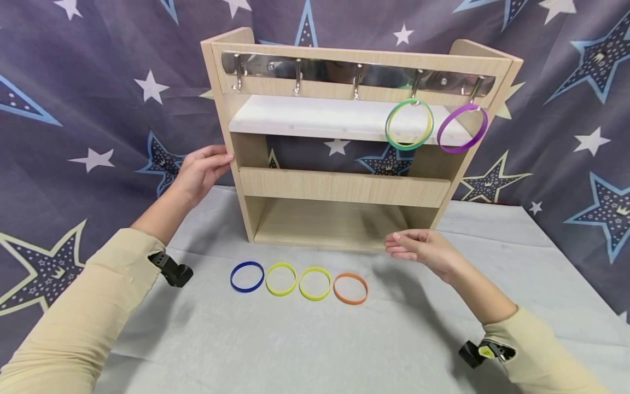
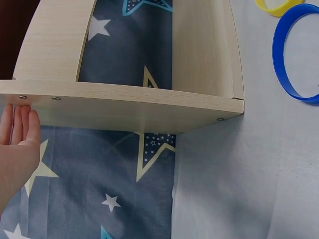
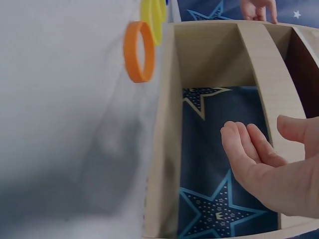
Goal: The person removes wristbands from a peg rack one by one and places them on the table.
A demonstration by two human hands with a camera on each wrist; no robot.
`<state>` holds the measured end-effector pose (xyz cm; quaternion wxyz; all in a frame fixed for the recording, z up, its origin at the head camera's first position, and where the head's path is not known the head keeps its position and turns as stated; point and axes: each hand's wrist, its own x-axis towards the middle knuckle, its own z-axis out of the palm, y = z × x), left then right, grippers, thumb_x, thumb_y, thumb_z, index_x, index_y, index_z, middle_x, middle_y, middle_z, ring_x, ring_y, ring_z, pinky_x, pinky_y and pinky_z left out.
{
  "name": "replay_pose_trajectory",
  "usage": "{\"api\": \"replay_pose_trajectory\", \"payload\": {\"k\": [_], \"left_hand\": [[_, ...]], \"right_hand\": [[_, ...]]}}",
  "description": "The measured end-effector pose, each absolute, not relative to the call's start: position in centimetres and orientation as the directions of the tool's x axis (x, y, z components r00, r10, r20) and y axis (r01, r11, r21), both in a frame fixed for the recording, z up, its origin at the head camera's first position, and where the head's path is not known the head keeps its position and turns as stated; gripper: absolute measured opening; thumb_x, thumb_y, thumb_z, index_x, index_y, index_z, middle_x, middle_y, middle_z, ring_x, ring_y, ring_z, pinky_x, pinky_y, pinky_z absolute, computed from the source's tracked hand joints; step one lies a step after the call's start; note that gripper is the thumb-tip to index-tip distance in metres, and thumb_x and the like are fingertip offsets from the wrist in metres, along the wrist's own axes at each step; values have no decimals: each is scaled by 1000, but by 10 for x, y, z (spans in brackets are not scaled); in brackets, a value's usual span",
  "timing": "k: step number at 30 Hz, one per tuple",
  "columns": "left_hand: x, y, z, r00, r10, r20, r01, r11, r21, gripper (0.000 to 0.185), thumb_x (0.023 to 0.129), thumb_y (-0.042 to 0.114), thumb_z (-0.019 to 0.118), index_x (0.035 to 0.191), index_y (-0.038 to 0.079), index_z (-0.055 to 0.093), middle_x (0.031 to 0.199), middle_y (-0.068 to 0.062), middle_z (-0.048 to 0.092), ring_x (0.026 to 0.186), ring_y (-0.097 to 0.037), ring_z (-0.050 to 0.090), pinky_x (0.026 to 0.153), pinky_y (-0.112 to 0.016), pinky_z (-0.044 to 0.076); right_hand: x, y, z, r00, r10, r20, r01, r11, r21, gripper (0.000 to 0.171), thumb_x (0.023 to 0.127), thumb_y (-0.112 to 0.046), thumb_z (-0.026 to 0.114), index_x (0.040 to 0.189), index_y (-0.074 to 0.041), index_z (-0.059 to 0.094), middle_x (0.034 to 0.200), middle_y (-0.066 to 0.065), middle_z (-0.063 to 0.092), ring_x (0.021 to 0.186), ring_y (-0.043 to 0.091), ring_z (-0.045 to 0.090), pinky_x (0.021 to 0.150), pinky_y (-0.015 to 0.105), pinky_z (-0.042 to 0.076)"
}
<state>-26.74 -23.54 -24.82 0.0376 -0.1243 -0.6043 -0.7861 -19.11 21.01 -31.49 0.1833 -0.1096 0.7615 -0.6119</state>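
Matt wooden rack, shiny metal hooks.

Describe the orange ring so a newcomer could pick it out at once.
Start at the wooden shelf standing on the grey cloth. In front of its base, four rings lie flat in a row. The orange ring is the one at the right end, beside a yellow ring, nearest the right hand, and the only orange one.
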Motion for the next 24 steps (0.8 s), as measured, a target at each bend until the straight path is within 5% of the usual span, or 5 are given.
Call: {"api": "replay_pose_trajectory", "payload": {"k": [12, 24], "left_hand": [[-267, -235, -247, -968, 96, 233, 202, -258, 945, 8, 90, 4, 62, 95, 9, 66, 100, 1, 66, 94, -8, 66, 88, -15, 50], [-266, -235, -248, -964, 103, 244, 208, -270, 940, 8, 90, 3, 62, 92, 9, 68, 98, 1, 67, 93, -8, 66, 89, -15, 51]], "right_hand": [[-194, 218, -288, -917, -391, -79, 18, 157, -987, 58, 101, -20, 49, 135, 24, 31, 98, -12, 69, 97, 0, 67, 92, 20, 54], [-193, 218, -258, -929, -369, 16, -19, 6, -1000, 64, 100, -20, 52, 138, 23, 24, 100, -8, 72, 99, 6, 69, 92, 20, 54]]}}
